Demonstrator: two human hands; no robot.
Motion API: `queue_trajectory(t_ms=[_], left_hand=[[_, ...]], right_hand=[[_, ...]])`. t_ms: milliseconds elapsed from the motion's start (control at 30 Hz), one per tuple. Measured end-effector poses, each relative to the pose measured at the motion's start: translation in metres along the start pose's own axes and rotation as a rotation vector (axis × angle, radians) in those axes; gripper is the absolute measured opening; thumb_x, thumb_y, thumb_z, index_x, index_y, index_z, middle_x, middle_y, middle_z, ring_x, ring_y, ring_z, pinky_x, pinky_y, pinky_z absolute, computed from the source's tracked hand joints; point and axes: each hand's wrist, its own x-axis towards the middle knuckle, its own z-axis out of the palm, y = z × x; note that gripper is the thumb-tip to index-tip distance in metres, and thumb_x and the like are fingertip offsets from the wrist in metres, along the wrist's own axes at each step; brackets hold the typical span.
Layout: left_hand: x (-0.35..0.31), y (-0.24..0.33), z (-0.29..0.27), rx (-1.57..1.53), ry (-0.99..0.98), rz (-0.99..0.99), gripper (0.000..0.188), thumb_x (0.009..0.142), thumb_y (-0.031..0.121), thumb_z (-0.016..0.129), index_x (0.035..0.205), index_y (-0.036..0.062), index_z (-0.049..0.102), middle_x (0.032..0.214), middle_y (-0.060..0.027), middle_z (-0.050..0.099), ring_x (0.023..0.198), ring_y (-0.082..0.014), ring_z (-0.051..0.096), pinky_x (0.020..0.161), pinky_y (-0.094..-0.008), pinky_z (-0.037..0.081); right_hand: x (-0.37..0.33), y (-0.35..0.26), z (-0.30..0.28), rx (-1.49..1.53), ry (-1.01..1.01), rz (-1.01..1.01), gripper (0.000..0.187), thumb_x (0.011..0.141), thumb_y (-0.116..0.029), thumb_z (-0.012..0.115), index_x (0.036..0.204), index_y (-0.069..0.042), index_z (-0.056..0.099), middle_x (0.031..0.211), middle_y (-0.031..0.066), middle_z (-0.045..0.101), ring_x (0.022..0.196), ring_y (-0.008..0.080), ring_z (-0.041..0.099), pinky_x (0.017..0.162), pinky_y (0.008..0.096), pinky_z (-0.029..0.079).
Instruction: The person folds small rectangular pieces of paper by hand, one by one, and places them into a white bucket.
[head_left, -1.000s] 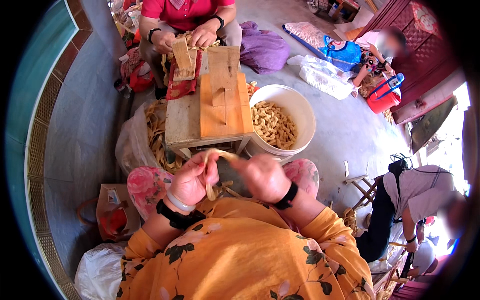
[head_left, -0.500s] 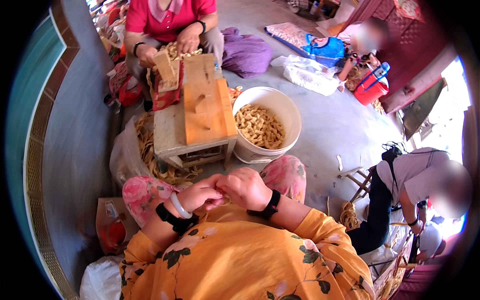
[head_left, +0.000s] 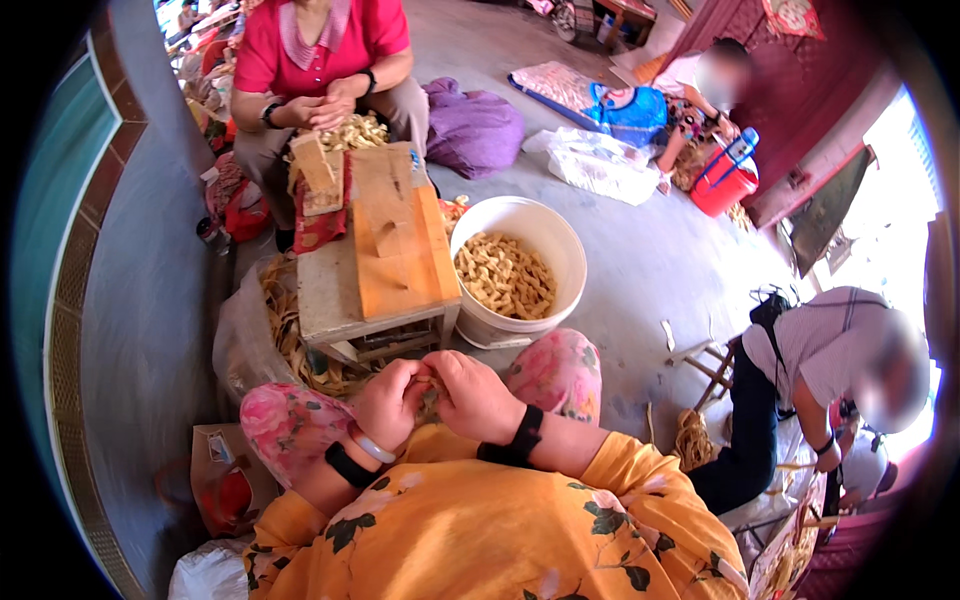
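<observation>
In front of my belly, between my knees, my two hands meet with fingers closed together. My left hand [head_left: 388, 405], above a white bangle [head_left: 374, 447], is bent inward with its fingertips against the other hand. My right hand [head_left: 475, 397] curls over from the right, thumb and fingers pinched. Whatever sits between the fingertips is mostly hidden, too small to name. Just beyond my right knee stands a white bucket [head_left: 572, 262] partly filled with small folded tan pieces [head_left: 505, 277]. A low wooden bench [head_left: 325, 300] bears an orange-brown board [head_left: 405, 275] with a peg.
Across the bench a person in a red shirt [head_left: 330, 60] holds both hands together over a heap of tan pieces [head_left: 358, 132]. A plastic bag of tan strips [head_left: 240, 325] leans left of the bench. At right, a person [head_left: 830, 340] bends forward beside a small stool [head_left: 705, 370].
My hands have shifted slightly and stay together, the right turning more over the fingertips. The person opposite has brought both hands together. My view has tilted a little, moving the scene.
</observation>
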Motion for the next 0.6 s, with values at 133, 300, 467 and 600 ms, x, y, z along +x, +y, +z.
queue_trajectory(t_ms=[133,300,467,600], left_hand=[[-0.011,-0.032,0.002,-0.845,-0.056,-0.487,0.018,0.087,0.004,0.059,0.105,0.0022,0.055,0.095,-0.0046,0.056,0.086,-0.0140,0.055,0.074,-0.0266,0.046],[-0.014,-0.029,-0.001,-1.277,-0.038,-0.630,0.024,0.089,0.006,0.057,0.113,0.0011,0.054,0.103,-0.0033,0.059,0.095,-0.0127,0.054,0.086,-0.0253,0.042],[-0.005,-0.020,0.001,-0.579,0.107,-0.261,0.018,0.090,0.001,0.055,0.107,0.0026,0.057,0.096,-0.0012,0.057,0.091,-0.0101,0.053,0.079,-0.0229,0.044],[-0.001,-0.002,0.000,-0.385,0.094,-0.131,0.016,0.091,0.001,0.052,0.106,0.0027,0.057,0.086,-0.0019,0.056,0.079,-0.0095,0.053,0.070,-0.0224,0.045]], right_hand=[[0.016,0.009,0.000,-0.150,0.175,-0.206,0.026,0.070,0.006,0.057,0.094,-0.002,0.051,0.080,0.0158,0.054,0.077,0.0372,0.054,0.068,0.0434,0.046],[0.005,0.008,0.001,0.103,0.072,-0.002,0.015,0.080,0.004,0.057,0.095,0.001,0.058,0.088,0.0146,0.060,0.083,0.0280,0.062,0.072,0.0341,0.050],[0.002,0.009,0.007,0.736,-0.055,0.330,0.021,0.091,-0.003,0.053,0.111,0.003,0.051,0.098,0.0102,0.063,0.093,0.0163,0.061,0.078,0.0284,0.049],[0.005,0.008,0.006,0.134,-0.053,0.166,0.019,0.093,-0.017,0.053,0.085,0.000,0.054,0.071,0.0146,0.055,0.066,0.0256,0.057,0.060,0.0347,0.045]])
